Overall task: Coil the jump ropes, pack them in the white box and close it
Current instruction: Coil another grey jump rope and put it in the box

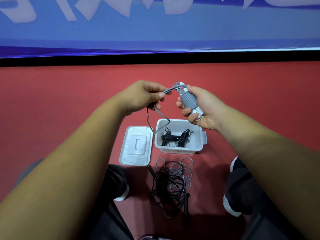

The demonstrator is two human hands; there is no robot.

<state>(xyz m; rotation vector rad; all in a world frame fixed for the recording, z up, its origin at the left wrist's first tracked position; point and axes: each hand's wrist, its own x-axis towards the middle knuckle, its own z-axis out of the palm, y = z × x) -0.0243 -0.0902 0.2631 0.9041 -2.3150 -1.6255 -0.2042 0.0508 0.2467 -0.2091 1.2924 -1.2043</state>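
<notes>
Starting left, I see the lid (136, 146) flat on the red floor (69, 101), just beside the white box (179, 150); my left hand (147, 96) pinches the free strand of the grey jump rope (188, 101) between thumb and fingers; loose tangled ropes (171, 182) lie nearer me; the box stands open, two black coiled ropes (182, 138) inside; above it, my right hand (204, 108) grips the grey coil, wound round white handles (196, 115).
</notes>
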